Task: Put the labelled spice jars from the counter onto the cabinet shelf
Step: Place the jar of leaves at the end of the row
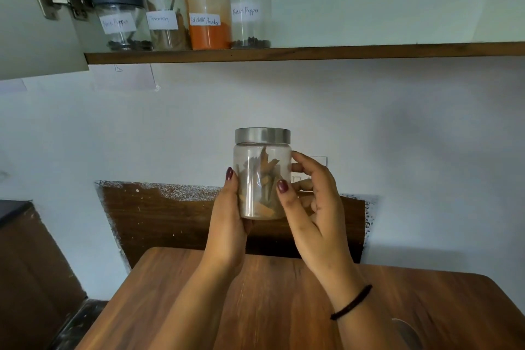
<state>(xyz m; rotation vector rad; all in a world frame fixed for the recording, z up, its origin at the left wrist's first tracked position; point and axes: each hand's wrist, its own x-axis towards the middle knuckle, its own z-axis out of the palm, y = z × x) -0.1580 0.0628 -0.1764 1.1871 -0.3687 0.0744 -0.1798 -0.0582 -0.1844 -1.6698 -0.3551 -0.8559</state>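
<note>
A clear glass jar (260, 167) with a steel lid and brown bark pieces inside is held upright above the wooden counter (272, 307). My left hand (231, 216) grips its lower left side and base. My right hand (309, 202) holds its right side, thumb on the front. No label shows on the side facing me. On the cabinet shelf (369, 51) stand several labelled jars in a row: a dark-lidded black pepper jar (122, 20), a cinnamon jar (164, 14), a red chilli powder jar (208, 13) and a second black pepper jar (250, 10).
The shelf runs bare to the right of the jars. The open cabinet door (25, 14) with its hinges hangs at the upper left. A round steel lid edge (406, 332) shows at the counter's lower right. A dark wooden panel (159, 216) backs the counter.
</note>
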